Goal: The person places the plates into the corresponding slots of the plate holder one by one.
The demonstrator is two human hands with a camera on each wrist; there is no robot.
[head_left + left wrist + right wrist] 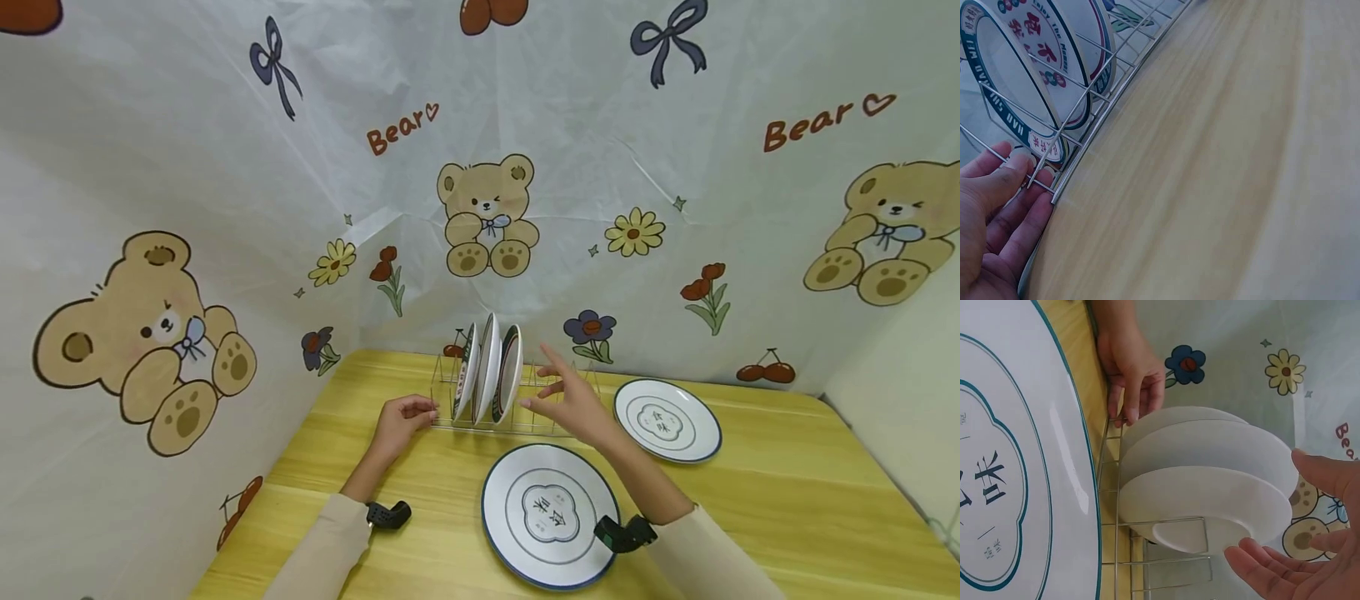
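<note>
My left hand [401,422] holds the left end of a wire dish rack [1064,181], thumb and fingers pinching its end wires in the left wrist view. Three plates stand on edge in the rack: a left plate [464,375] with a green patterned rim, a middle plate [487,367] and a right plate [512,375]. Just right of them hovers my right hand [577,408], fingers spread and holding nothing. In the right wrist view its fingertips [1244,553] are close to the right plate's edge; whether they touch is unclear.
A large white plate [551,521] with a blue rim lies flat on the wooden table [435,517] before the rack. Another blue-rimmed plate [663,450] lies to the rack's right. Behind hangs a bear-print cloth [570,183].
</note>
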